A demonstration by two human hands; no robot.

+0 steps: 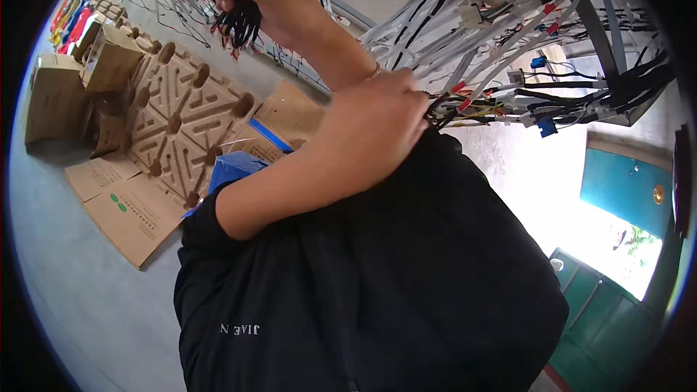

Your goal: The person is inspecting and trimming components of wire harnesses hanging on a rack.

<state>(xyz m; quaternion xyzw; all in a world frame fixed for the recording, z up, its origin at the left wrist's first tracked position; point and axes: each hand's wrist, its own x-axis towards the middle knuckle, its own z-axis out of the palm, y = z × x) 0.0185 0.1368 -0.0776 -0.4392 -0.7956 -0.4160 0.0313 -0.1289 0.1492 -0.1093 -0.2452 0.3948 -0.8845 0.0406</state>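
Observation:
My right hand point(272, 3) is up at the top left, its fingers wrapped round a bunch of black wires point(243, 25) whose ends hang below. My left forearm reaches across to the right, in front of my right forearm. My left hand point(381, 123) is closed and slightly blurred, its fingertips at a strand of dark wires point(440, 106) with red tape bands. My fingers hide the grip itself. Beyond it, a thick wire harness point(494, 36) of white, grey and black wires with blue and white connectors spreads over the upper right.
Moulded brown pallets point(178, 127) stand at the left beside cardboard boxes point(54, 98) and a flattened carton point(134, 207). A blue box point(236, 167) is behind my left forearm. Metal bars point(595, 29) run through the harness. A green door point(599, 312) is at the lower right.

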